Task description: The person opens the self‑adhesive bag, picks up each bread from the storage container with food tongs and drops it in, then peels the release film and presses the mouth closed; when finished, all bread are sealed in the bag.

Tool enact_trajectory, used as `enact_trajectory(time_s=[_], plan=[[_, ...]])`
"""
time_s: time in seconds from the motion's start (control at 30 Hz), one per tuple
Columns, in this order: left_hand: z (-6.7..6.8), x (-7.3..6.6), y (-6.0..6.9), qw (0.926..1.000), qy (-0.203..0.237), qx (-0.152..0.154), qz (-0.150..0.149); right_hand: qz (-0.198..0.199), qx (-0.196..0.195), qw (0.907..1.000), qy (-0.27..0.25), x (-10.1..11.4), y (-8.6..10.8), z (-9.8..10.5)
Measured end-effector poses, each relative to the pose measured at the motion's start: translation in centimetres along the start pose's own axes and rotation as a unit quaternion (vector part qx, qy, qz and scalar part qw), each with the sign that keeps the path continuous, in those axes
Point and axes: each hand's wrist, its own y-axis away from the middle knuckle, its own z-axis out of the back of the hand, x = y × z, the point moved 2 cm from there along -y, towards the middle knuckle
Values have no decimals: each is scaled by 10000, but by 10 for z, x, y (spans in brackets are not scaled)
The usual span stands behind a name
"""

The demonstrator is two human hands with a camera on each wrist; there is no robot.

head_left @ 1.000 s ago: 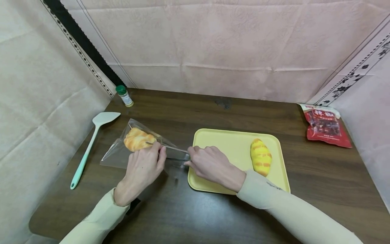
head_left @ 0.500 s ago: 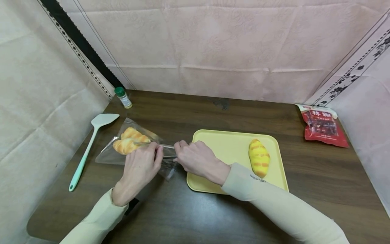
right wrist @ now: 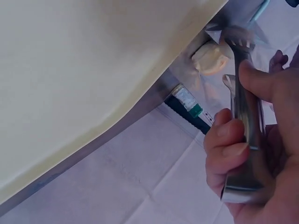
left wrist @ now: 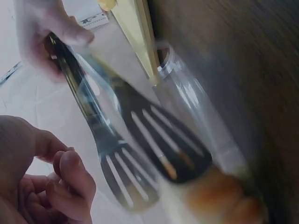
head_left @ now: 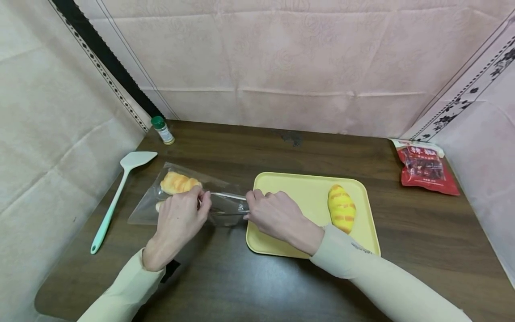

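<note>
My right hand [head_left: 277,217] grips metal tongs [head_left: 229,196], seen closely in the right wrist view as tongs [right wrist: 250,135]. Their two slotted heads [left wrist: 163,140] stand apart in the left wrist view, with nothing between them. A clear plastic bag [head_left: 141,210] lies on the table, its mouth toward the tongs. Inside is golden bread [head_left: 177,182]; a paler bit shows beside my left hand, which hides part of it. With bent fingers my left hand [head_left: 181,214] pinches the bag near its mouth. In the left wrist view the bread [left wrist: 219,196] is blurred.
A yellow tray [head_left: 301,188] bearing a yellow striped bread roll [head_left: 342,209] lies under the right forearm. To the left are a pale green spatula [head_left: 116,201] and a green-capped bottle [head_left: 162,130]. A red food packet [head_left: 426,167] lies at the far right.
The tongs and right hand first moved left toward the bread, then drew back right. The bread has shifted within the bag. My left hand has moved slightly left and down.
</note>
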Motion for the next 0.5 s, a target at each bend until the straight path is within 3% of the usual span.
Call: enact_trajectory(time_s=[0.5], plan=[[-2, 0, 0, 9988, 256, 382, 172, -569, 61, 9981, -215, -27, 63, 16]])
